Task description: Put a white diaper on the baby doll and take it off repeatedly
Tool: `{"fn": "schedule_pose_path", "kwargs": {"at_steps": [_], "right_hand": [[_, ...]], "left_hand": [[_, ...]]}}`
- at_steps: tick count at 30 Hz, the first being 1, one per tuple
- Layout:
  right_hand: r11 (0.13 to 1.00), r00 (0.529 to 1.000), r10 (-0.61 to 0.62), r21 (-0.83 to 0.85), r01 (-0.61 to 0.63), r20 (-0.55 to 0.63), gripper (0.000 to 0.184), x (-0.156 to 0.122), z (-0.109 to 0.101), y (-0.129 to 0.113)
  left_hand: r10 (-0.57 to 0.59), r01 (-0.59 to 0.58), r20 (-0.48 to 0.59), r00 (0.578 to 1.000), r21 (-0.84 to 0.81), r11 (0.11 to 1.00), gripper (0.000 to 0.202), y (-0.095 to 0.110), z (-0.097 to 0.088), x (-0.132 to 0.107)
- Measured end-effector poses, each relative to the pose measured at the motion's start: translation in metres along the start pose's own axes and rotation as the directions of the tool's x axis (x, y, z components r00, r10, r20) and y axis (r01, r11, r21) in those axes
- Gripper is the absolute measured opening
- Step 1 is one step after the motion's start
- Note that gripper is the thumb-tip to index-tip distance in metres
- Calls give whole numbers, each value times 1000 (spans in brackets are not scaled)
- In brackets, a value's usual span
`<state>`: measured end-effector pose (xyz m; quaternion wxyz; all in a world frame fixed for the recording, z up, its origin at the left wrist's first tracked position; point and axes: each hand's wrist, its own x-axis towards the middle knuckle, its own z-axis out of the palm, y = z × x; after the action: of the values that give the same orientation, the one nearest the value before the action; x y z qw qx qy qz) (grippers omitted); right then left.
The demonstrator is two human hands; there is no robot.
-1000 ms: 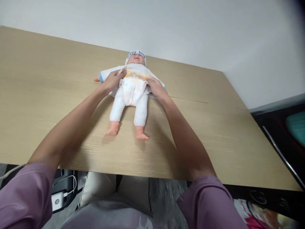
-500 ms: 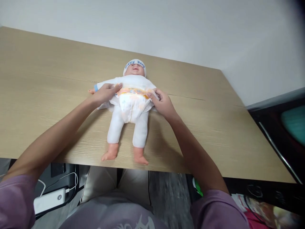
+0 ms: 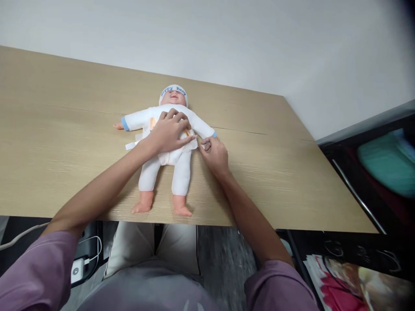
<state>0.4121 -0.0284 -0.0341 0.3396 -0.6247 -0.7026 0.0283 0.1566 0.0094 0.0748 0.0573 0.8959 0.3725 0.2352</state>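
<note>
A baby doll [image 3: 181, 179] in a white suit and a cap lettered "Happy Baby" lies on its back, feet towards me. It wears a white diaper [image 3: 168, 158] with an orange printed waistband, mostly covered by my hand. My left hand [image 3: 171, 131] rests across the diaper's front, fingers apart, thumb reaching to the right. Beside the doll's right-side sleeve cuff, my right hand [image 3: 215, 155] pinches the diaper's side tab, its fingertips partly hidden. On the left, another white tab [image 3: 131, 146] sticks out loose over the table.
The doll lies near the front edge of a wooden table [image 3: 279, 181], which meets a white wall [image 3: 207, 39]. At the right stands a dark unit holding a teal object [image 3: 389, 162]. Below the table are a white power bank [image 3: 77, 271] with a cable and a colourful bag [image 3: 363, 285].
My left hand has moved right, from the diaper's left side onto its front. My right hand has shifted slightly down to the side tab. The view has shifted a little.
</note>
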Motion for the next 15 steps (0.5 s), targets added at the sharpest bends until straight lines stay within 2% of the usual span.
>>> {"fn": "schedule_pose_path", "kwargs": {"at_steps": [5,8,11,15], "right_hand": [[984,983,175,29,-177,58,38,1,3,4],[969,965,239,41,-244,111,43,1,-1,2],[961,955,216,129,-245,206,48,4,-11,0],[875,959,165,414,-251,231,57,14,-28,-4]], "left_hand": [[-30,30,-2,1000,14,999,57,-6,8,-1],[-33,33,0,999,14,999,60,-7,9,-1],[-48,48,6,999,23,999,61,-4,8,-1],[-66,66,20,998,26,998,63,-2,7,-1]]}}
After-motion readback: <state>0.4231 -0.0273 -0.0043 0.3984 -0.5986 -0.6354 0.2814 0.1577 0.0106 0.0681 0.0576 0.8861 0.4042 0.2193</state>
